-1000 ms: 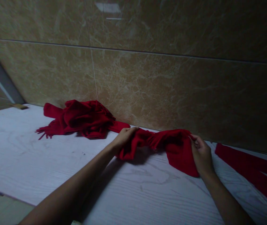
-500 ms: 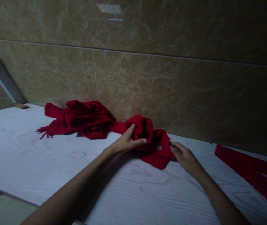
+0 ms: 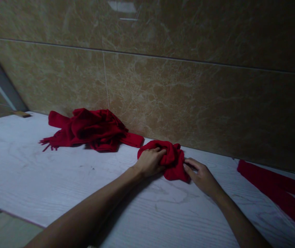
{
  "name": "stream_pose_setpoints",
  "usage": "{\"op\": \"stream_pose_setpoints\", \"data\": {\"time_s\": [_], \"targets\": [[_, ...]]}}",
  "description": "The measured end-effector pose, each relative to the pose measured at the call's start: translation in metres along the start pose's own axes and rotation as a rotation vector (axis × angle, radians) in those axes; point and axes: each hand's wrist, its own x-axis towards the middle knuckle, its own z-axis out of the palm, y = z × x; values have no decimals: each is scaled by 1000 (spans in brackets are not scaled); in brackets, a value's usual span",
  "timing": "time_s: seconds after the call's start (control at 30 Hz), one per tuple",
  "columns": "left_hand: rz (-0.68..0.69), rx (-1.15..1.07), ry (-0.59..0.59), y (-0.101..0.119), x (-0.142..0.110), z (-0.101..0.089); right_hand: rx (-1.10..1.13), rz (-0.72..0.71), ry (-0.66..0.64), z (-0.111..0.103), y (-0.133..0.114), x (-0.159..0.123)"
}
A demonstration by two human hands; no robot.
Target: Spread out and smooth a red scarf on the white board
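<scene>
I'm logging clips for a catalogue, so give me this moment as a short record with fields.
Left hand: on the bunched red cloth
Right hand: at that cloth's right edge; grip unclear
Picture left: crumpled red heap, fringe at its left end
Picture right: another red cloth, running out of frame
Surface: pale wood-grain board
Behind: brown marbled wall

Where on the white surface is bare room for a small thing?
Bare: left, between the fringed red heap and the front edge; middle, between the forearms; right, between the right hand and the far-right red cloth. Crowded: along the wall, from the heap to the bunched red cloth at the left hand.
</scene>
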Motion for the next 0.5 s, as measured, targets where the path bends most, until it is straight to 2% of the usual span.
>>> {"op": "stream_pose_setpoints", "data": {"time_s": [0.17,0.23,0.33,0.43,0.5], "targets": [[-19,14,111,-6,-4,-6,9,-10,88,-7,13,1],[-15,86,214,-10,-5,-13,5,-7,120,-9,17,2],[-33,232,447,-19,-7,-29,8,-4,133,-11,17,1],[-153,313,654,-34,-10,-47,34,-7,131,-10,14,1],[-312,342,715,-45,-13,-56,44,-11,138,-10,14,1]]}}
